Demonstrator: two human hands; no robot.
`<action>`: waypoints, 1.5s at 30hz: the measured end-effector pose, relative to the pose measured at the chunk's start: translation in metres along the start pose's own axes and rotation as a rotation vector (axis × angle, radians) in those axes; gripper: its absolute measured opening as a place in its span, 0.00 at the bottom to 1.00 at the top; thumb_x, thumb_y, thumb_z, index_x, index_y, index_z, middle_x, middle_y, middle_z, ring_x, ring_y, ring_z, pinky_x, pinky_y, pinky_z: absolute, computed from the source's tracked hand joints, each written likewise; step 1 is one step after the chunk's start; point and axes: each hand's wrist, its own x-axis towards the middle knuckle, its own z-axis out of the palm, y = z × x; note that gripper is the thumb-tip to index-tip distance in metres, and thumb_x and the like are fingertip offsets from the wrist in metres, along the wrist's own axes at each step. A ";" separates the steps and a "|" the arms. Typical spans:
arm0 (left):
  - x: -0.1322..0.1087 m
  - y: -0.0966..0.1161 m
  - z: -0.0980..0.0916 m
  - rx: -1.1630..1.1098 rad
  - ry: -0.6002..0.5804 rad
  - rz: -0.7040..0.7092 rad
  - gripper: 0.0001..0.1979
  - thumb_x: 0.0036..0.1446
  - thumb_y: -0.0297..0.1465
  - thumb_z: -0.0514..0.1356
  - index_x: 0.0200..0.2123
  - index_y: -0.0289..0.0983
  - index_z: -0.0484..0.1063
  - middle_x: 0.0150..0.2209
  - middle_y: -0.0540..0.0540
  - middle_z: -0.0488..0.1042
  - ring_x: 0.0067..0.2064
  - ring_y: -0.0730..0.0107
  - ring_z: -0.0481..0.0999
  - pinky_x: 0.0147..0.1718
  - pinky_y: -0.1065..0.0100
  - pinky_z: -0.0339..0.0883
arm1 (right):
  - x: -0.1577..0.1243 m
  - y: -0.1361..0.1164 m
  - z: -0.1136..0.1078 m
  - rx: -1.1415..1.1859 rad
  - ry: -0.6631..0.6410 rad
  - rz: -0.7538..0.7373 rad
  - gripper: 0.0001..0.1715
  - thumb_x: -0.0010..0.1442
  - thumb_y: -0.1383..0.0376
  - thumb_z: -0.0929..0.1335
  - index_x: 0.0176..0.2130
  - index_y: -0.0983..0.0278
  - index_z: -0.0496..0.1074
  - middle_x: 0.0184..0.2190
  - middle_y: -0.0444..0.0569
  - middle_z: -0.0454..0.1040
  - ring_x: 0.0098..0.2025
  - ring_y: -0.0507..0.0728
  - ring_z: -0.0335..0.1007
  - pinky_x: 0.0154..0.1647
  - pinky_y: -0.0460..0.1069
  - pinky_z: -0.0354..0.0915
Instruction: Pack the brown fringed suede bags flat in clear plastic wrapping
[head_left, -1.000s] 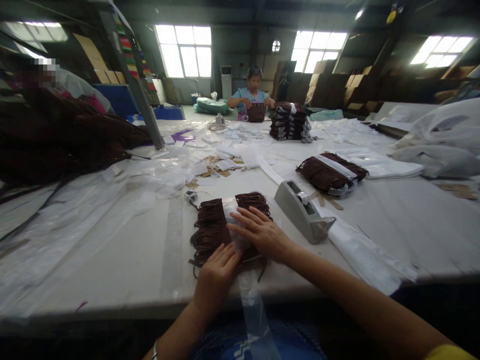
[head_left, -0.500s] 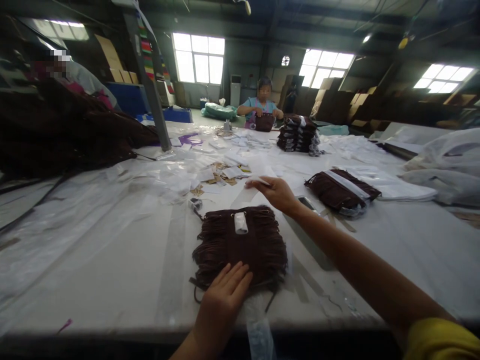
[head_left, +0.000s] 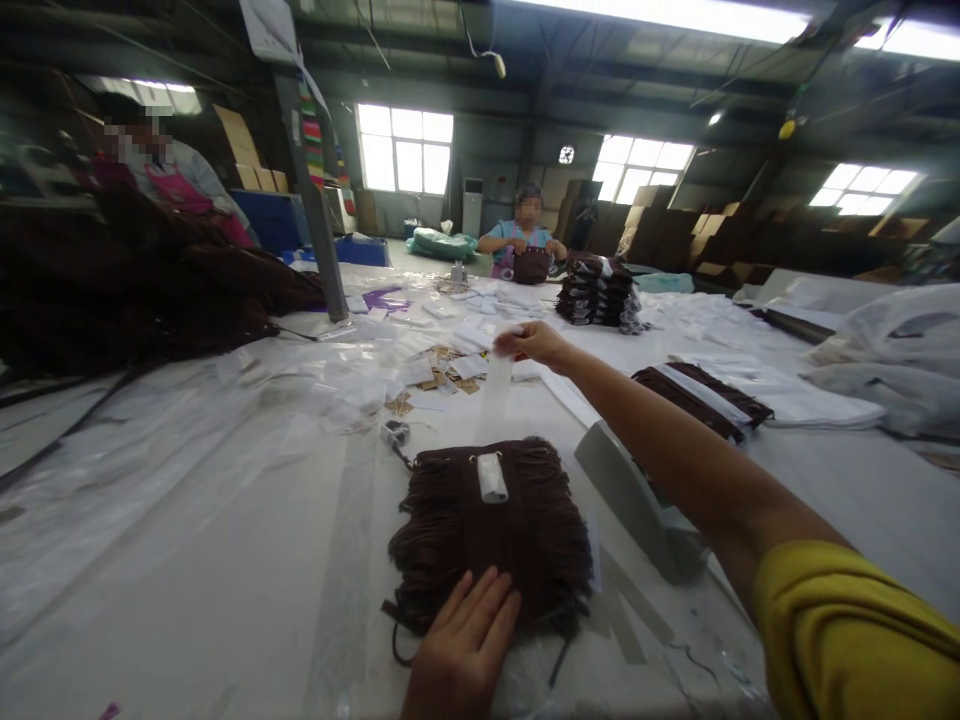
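Your right hand has left the fringed brown bag, at six o'clock on the bench, and now pinches a translucent strip raised beyond it at twelve, so only your left hand, flat with fingers slightly spread, seems to steady it.

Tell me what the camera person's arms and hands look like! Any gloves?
No gloves: the left hand and right hand are both bare. The right forearm is bare too, up to a loose, creased yellow sleeve. The picture's bottom edge hides any left sleeve.
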 end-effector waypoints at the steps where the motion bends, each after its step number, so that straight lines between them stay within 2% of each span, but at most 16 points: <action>1: 0.000 0.000 0.000 -0.001 0.004 -0.001 0.17 0.67 0.24 0.48 0.46 0.35 0.77 0.47 0.45 0.80 0.49 0.64 0.80 0.50 0.64 0.74 | -0.002 -0.003 0.001 -0.001 -0.001 -0.006 0.18 0.51 0.56 0.76 0.31 0.70 0.78 0.28 0.53 0.81 0.29 0.55 0.77 0.33 0.50 0.73; 5: -0.001 0.000 -0.001 -0.017 0.003 -0.011 0.17 0.67 0.24 0.48 0.47 0.35 0.77 0.48 0.45 0.80 0.49 0.64 0.80 0.49 0.64 0.75 | -0.043 -0.026 0.004 -0.050 -0.077 -0.157 0.17 0.55 0.55 0.73 0.35 0.68 0.79 0.33 0.50 0.81 0.35 0.56 0.78 0.40 0.52 0.73; 8: -0.001 0.002 -0.001 -0.026 -0.009 -0.025 0.17 0.67 0.24 0.48 0.47 0.35 0.76 0.48 0.45 0.80 0.50 0.63 0.79 0.49 0.62 0.76 | -0.107 -0.048 0.007 -0.272 -0.172 -0.391 0.15 0.63 0.57 0.67 0.36 0.64 0.80 0.37 0.47 0.82 0.42 0.57 0.78 0.50 0.53 0.70; 10: -0.001 0.002 -0.001 -0.035 -0.017 -0.033 0.16 0.67 0.24 0.49 0.48 0.34 0.76 0.48 0.44 0.79 0.50 0.63 0.79 0.48 0.61 0.76 | -0.156 -0.054 0.013 -0.411 -0.220 -0.462 0.12 0.64 0.62 0.66 0.41 0.60 0.80 0.39 0.45 0.81 0.42 0.56 0.78 0.48 0.51 0.71; 13: -0.002 0.003 -0.001 -0.046 -0.022 -0.047 0.16 0.66 0.24 0.49 0.49 0.35 0.75 0.49 0.44 0.79 0.50 0.62 0.79 0.49 0.59 0.76 | -0.220 -0.041 0.030 -0.526 -0.254 -0.546 0.19 0.62 0.72 0.63 0.48 0.59 0.76 0.42 0.47 0.81 0.44 0.56 0.78 0.47 0.49 0.71; 17: -0.003 0.004 -0.002 -0.048 -0.050 -0.079 0.15 0.66 0.24 0.51 0.50 0.35 0.73 0.48 0.43 0.79 0.50 0.61 0.79 0.51 0.58 0.74 | -0.273 0.006 0.066 -0.559 -0.205 -0.625 0.23 0.59 0.76 0.62 0.52 0.63 0.72 0.48 0.52 0.78 0.51 0.56 0.74 0.58 0.53 0.66; 20: -0.005 0.006 -0.002 -0.053 -0.023 -0.130 0.12 0.65 0.26 0.53 0.49 0.34 0.72 0.46 0.40 0.79 0.49 0.59 0.79 0.50 0.59 0.75 | -0.295 0.037 0.088 -0.607 -0.131 -0.616 0.24 0.60 0.75 0.62 0.54 0.64 0.70 0.50 0.54 0.77 0.55 0.57 0.72 0.60 0.56 0.65; 24: -0.006 0.008 -0.004 -0.144 0.034 -0.318 0.07 0.64 0.32 0.56 0.43 0.36 0.70 0.44 0.40 0.77 0.47 0.60 0.79 0.45 0.63 0.77 | -0.312 0.059 0.103 -0.679 -0.093 -0.595 0.25 0.61 0.75 0.61 0.56 0.66 0.69 0.54 0.55 0.75 0.59 0.59 0.67 0.61 0.59 0.63; 27: -0.004 0.006 -0.008 -0.147 0.023 -0.386 0.14 0.62 0.32 0.58 0.50 0.36 0.68 0.52 0.37 0.73 0.54 0.57 0.75 0.49 0.59 0.75 | -0.317 0.063 0.106 -0.690 -0.080 -0.599 0.24 0.63 0.74 0.61 0.57 0.66 0.68 0.56 0.55 0.73 0.61 0.59 0.66 0.62 0.60 0.62; 30: -0.003 0.002 -0.011 -0.162 -0.122 -0.223 0.22 0.64 0.28 0.56 0.61 0.36 0.62 0.59 0.36 0.69 0.60 0.57 0.70 0.55 0.56 0.70 | -0.324 0.060 0.102 -0.651 -0.121 -0.621 0.22 0.66 0.68 0.63 0.59 0.66 0.66 0.56 0.57 0.72 0.61 0.60 0.65 0.64 0.62 0.60; 33: -0.006 -0.001 -0.010 -0.187 -0.188 -0.056 0.22 0.65 0.24 0.53 0.61 0.37 0.63 0.56 0.40 0.74 0.58 0.60 0.72 0.57 0.53 0.68 | -0.343 0.057 0.087 -0.550 -0.095 -0.648 0.20 0.66 0.65 0.65 0.57 0.65 0.68 0.53 0.56 0.75 0.58 0.58 0.69 0.63 0.59 0.61; 36: -0.011 -0.002 -0.008 -0.172 -0.206 -0.028 0.21 0.64 0.21 0.52 0.60 0.36 0.64 0.57 0.40 0.73 0.60 0.60 0.70 0.59 0.51 0.66 | -0.374 0.059 0.070 -0.555 -0.060 -0.663 0.21 0.66 0.72 0.62 0.57 0.64 0.68 0.53 0.55 0.75 0.59 0.56 0.68 0.64 0.58 0.61; 38: -0.013 -0.002 -0.008 -0.171 -0.225 -0.028 0.21 0.64 0.21 0.52 0.60 0.36 0.65 0.58 0.40 0.72 0.61 0.60 0.68 0.60 0.51 0.64 | -0.395 0.063 0.066 -0.662 -0.158 -0.654 0.25 0.65 0.74 0.61 0.60 0.65 0.65 0.57 0.55 0.72 0.64 0.58 0.61 0.65 0.61 0.58; 41: -0.013 -0.001 -0.008 -0.171 -0.232 -0.027 0.21 0.64 0.22 0.53 0.60 0.36 0.65 0.58 0.40 0.72 0.62 0.61 0.68 0.60 0.52 0.63 | -0.411 0.072 0.074 -0.807 -0.274 -0.661 0.27 0.66 0.74 0.62 0.63 0.66 0.61 0.63 0.55 0.64 0.67 0.61 0.53 0.66 0.63 0.56; 43: -0.011 -0.001 -0.008 -0.158 -0.239 -0.024 0.21 0.64 0.22 0.54 0.59 0.36 0.66 0.58 0.41 0.72 0.61 0.61 0.69 0.60 0.53 0.64 | -0.411 0.078 0.085 -0.807 -0.216 -0.714 0.25 0.67 0.73 0.63 0.61 0.67 0.64 0.61 0.54 0.67 0.66 0.61 0.56 0.66 0.62 0.57; 45: -0.010 -0.002 -0.009 -0.141 -0.251 -0.020 0.21 0.64 0.22 0.53 0.59 0.37 0.66 0.58 0.42 0.72 0.61 0.61 0.69 0.60 0.53 0.64 | -0.407 0.082 0.096 -0.747 -0.117 -0.778 0.19 0.66 0.73 0.64 0.56 0.68 0.69 0.55 0.54 0.74 0.63 0.59 0.63 0.65 0.59 0.59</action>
